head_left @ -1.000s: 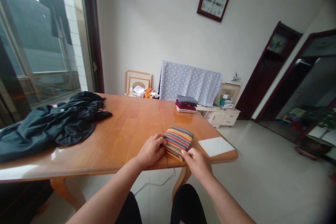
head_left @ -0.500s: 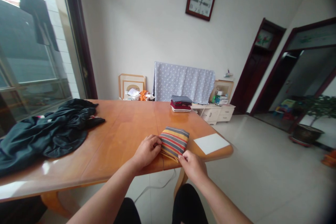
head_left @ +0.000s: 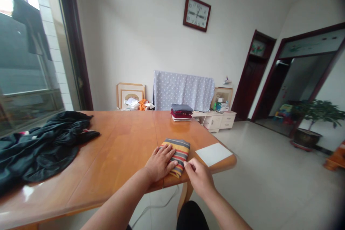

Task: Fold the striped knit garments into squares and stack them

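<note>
A folded striped garment (head_left: 181,150) in yellow, grey and red lies near the front edge of the wooden table (head_left: 124,143). My left hand (head_left: 161,163) rests flat on its left part, fingers spread and covering some of the stripes. At the garment's right edge is my right hand (head_left: 198,174), its fingers curled and its thumb and forefinger pinched at the cloth's border. Farther back stands a stack of folded clothes (head_left: 181,112), grey on top with dark red and striped layers below.
A rumpled black garment (head_left: 54,143) spreads over the table's left side. A white sheet (head_left: 214,154) lies at the right corner. Behind the table are a polka-dot cloth (head_left: 183,90), a low white cabinet (head_left: 226,120) and picture frames (head_left: 130,93). A potted plant (head_left: 307,136) stands on the floor at right.
My left hand has moved from the garment's left edge onto its top and flattened out. My right hand remains by the right edge, slightly higher along it. The camera view has shifted a little.
</note>
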Motion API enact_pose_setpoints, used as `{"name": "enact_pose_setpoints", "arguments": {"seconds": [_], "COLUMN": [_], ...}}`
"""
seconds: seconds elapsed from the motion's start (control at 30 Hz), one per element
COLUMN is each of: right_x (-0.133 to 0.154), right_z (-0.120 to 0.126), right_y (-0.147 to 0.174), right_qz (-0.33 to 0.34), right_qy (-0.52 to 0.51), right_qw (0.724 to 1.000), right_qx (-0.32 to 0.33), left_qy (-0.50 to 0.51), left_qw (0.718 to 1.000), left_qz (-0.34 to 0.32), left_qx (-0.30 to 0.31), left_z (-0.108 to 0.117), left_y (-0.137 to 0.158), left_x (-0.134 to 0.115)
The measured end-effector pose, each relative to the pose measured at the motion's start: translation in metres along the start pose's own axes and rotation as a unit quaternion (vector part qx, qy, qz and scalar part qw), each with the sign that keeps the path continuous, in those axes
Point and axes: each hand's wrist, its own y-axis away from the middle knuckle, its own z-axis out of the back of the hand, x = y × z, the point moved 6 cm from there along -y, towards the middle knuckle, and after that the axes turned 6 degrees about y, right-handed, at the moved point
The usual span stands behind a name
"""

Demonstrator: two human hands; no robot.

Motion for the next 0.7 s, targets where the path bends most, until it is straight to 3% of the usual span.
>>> {"name": "enact_pose_setpoints", "arguments": {"seconds": [0.13, 0.2, 0.3, 0.47, 0.7], "right_x": [0.022, 0.034, 0.036, 0.013, 0.000], "right_z": [0.014, 0.008, -0.016, -0.053, -0.062], "right_y": [-0.021, -0.031, -0.043, -0.047, -0.049], "right_qz": [0.075, 0.106, 0.106, 0.051, 0.044], "right_qy": [-0.009, 0.030, 0.105, 0.153, 0.109], "right_qw": [0.994, 0.990, 0.989, 0.981, 0.989], "right_qx": [-0.085, -0.090, -0.021, 0.107, 0.087], "left_qy": [-0.004, -0.001, 0.006, 0.030, 0.063], "left_qw": [1.000, 1.000, 1.000, 0.999, 0.997], "left_qz": [-0.007, -0.008, -0.010, -0.003, 0.012], "left_qx": [-0.002, -0.005, 0.003, 0.028, 0.032], "left_z": [-0.008, -0.008, -0.007, -0.008, -0.010], "left_y": [0.003, 0.004, 0.005, 0.007, 0.006], "left_x": [0.006, 0.008, 0.010, 0.010, 0.010]}}
